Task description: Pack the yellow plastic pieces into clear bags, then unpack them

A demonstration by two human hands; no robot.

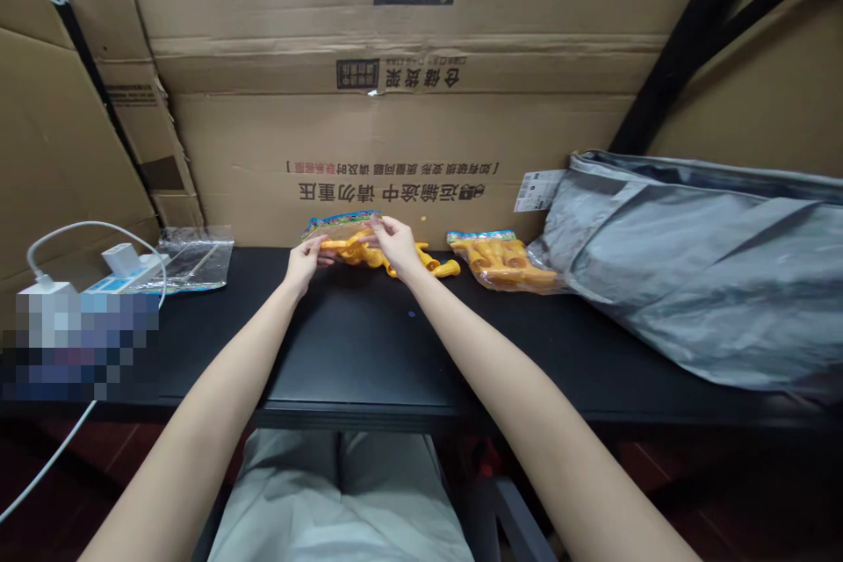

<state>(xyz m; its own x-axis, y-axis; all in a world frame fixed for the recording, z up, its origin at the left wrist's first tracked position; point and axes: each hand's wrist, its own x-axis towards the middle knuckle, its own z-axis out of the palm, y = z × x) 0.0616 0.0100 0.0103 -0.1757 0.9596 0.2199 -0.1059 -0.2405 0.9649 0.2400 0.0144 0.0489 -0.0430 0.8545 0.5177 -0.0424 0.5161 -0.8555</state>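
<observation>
At the back of the black table, my left hand (pixel 305 265) is closed on the left end of a yellow-orange plastic piece (pixel 343 243). The fingers of my right hand (pixel 396 244) are pinched at the right end of the same piece, close to the blue-edged header of a clear plastic bag (pixel 339 224). Several more yellow-orange plastic pieces (pixel 446 268) lie beneath and to the right of my hands, partly hidden by the right one. Their exact kind is too small to make out.
A second bag of yellow-orange pieces (pixel 497 259) lies to the right, touching a large grey fabric bag (pixel 659 263). Left are a clear flat packet (pixel 198 259) and a white power strip (pixel 128 270) with a cable. Cardboard (pixel 408 127) walls off the back of the table (pixel 369 351).
</observation>
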